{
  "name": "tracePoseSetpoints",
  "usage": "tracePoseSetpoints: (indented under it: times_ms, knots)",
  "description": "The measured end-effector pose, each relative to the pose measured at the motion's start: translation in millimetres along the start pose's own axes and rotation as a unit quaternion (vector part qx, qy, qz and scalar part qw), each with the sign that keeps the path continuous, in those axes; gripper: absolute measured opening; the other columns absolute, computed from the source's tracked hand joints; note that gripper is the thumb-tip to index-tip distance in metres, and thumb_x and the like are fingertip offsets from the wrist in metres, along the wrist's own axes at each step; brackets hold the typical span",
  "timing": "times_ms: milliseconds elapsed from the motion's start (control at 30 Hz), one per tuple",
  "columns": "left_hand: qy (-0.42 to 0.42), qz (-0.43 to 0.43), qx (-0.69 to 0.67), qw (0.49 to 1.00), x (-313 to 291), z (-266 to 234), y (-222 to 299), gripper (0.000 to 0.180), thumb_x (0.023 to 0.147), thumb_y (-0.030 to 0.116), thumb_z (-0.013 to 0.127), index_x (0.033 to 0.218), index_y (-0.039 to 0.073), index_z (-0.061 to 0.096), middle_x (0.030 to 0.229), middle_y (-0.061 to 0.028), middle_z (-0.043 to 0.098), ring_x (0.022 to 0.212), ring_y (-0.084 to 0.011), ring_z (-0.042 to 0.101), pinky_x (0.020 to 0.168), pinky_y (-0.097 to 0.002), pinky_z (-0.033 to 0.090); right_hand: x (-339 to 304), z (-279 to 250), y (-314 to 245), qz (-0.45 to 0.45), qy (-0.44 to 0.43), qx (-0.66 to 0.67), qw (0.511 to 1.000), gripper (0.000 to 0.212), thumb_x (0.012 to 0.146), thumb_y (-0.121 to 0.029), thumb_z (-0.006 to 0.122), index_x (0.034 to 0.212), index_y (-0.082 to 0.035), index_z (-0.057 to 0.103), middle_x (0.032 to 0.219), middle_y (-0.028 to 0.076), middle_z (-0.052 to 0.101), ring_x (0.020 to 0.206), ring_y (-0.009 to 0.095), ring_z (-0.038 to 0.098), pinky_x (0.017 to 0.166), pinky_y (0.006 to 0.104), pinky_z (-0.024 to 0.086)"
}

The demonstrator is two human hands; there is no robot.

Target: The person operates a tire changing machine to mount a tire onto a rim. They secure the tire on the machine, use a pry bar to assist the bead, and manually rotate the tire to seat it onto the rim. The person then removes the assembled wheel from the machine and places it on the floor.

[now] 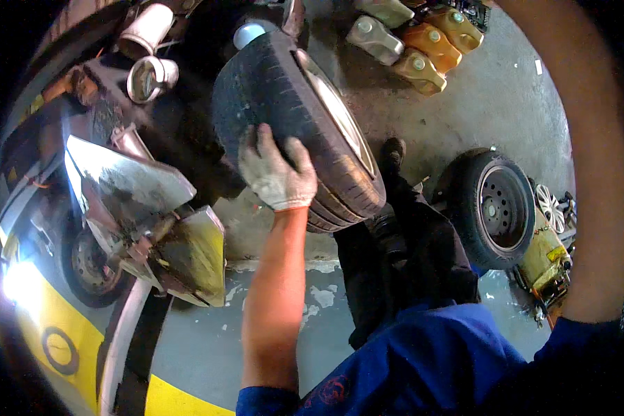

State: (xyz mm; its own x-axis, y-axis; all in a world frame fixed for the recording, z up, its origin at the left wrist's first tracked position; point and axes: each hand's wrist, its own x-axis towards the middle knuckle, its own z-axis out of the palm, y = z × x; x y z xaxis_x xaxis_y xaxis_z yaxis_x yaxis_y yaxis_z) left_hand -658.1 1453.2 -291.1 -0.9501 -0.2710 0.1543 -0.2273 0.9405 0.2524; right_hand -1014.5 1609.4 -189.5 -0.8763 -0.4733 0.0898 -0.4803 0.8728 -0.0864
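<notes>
My left hand (276, 172), in a whitish work glove, lies with its fingers spread on the tread of a black car wheel (277, 93). The wheel stands tilted in front of me, its light-coloured rim (336, 114) turned to the right. What bears the wheel is hidden behind it. My right forearm (603, 166) rises along the right side, and the hand on it lies outside the picture.
A second wheel (503, 211) with a dark steel rim is beside my legs at right. Several plastic jugs (430, 45) stand on the far floor. At left are angled metal plates (132, 184), another wheel (93, 270) and metal cups (145, 31). A coiled cable (549, 208) lies at far right.
</notes>
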Motion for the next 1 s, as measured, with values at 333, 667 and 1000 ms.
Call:
tracePoseSetpoints:
  times_ms: [333, 667, 1000]
  knots:
    - [0.029, 0.025, 0.034, 0.999, -141.4, -4.5, 60.6, 0.055, 0.100, 0.042, 0.055, 0.134, -0.001, 0.060, 0.137, -0.0257, 0.056, 0.120, -0.0481, 0.058, 0.099, -0.0601, 0.051, -212.1, 76.5, -27.9, 0.029, -0.089, 0.087, 0.992, 0.039, 0.102, -0.024, 0.051, 0.134, -0.008, 0.066, 0.133, 0.019, 0.068, 0.123, 0.036, 0.065, 0.100, 0.0455, 0.055]
    - [-0.173, 0.075, -0.337, 0.922, -300.5, -51.4, 67.3, 0.053, 0.093, 0.027, 0.069, 0.129, -0.010, 0.061, 0.133, -0.0300, 0.059, 0.124, -0.0502, 0.052, 0.104, -0.0596, 0.042, -619.5, 130.5, -58.1, 0.495, -0.157, 0.281, 0.807, 0.050, 0.109, -0.037, 0.042, 0.141, -0.006, 0.064, 0.128, 0.013, 0.071, 0.112, 0.023, 0.066, 0.102, 0.0352, 0.048]
    - [-0.346, -0.007, -0.354, 0.869, -259.0, 8.0, 97.6, 0.099, 0.085, 0.057, 0.076, 0.137, -0.020, 0.043, 0.129, -0.0381, 0.059, 0.116, -0.0527, 0.062, 0.103, -0.0524, 0.051, -812.8, 153.5, -154.2, 0.664, 0.214, 0.683, 0.217, 0.055, 0.108, -0.039, 0.034, 0.149, -0.008, 0.055, 0.150, 0.012, 0.059, 0.137, 0.031, 0.055, 0.113, 0.0452, 0.046]
